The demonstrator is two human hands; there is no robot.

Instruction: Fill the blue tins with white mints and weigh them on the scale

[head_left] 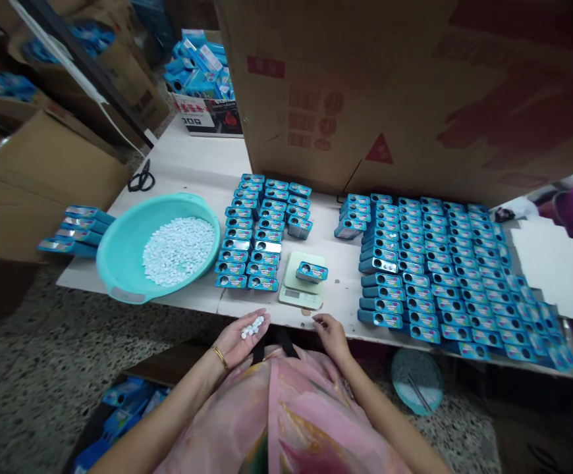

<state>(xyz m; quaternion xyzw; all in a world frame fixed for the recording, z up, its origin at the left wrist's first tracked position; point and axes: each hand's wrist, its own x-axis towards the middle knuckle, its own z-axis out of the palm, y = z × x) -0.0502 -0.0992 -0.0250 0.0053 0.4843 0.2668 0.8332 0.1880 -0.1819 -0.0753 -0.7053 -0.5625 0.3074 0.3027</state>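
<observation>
Palm up and cupped, my left hand (243, 337) holds several small white candies (253, 327) just in front of the table edge. My right hand (330, 334) is at the table edge, its fingers curled together near the scale; anything between them is too small to make out. Between and beyond my hands is a pale green kitchen scale (292, 297) with one blue candy box (312, 271) standing on its plate. To the left, a turquoise basin (118, 263) holds a heap of loose white candies (178, 250).
Rows of blue boxes (249, 247) stand left of the scale, and a larger block of boxes (444, 276) fills the right. Black scissors (141, 178) lie behind the basin. A big cardboard carton (365, 99) walls the back. Below the table is a turquoise bucket (417, 382).
</observation>
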